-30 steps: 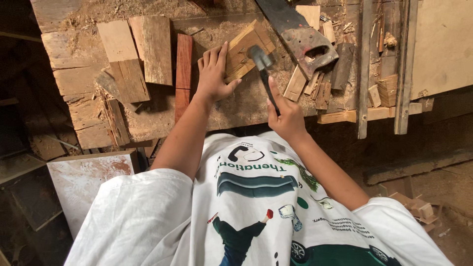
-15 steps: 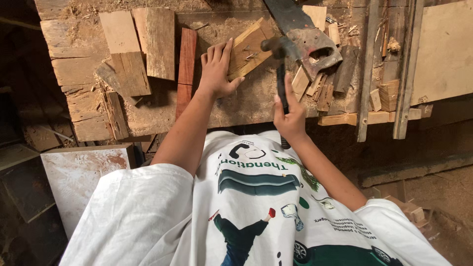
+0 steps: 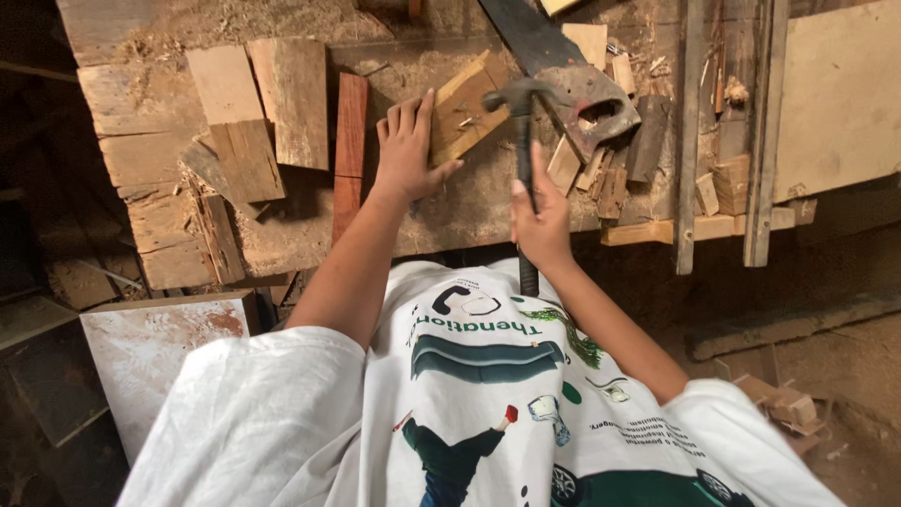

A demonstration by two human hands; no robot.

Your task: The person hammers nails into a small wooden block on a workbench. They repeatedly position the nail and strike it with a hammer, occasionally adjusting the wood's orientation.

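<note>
The right hand (image 3: pixel 542 221) has its grip clamped round the handle of a dark metal claw hammer (image 3: pixel 522 141), the shaft rising straight up from the fist and the head sitting just above a pale, angled block of wood with a nail in it (image 3: pixel 466 111). A second ago the hammer was tilted and its head stood farther off to the right of that block; now it is upright and the head is over the block's right end. The left hand (image 3: pixel 405 150) lies flat as before, fingers together, pressing the block's left edge onto the rough wooden tabletop (image 3: pixel 469 207). Just right of the hammer head lies a rusty handsaw (image 3: pixel 572 75); left of the flat hand rests a reddish wooden strip (image 3: pixel 349 150).
</note>
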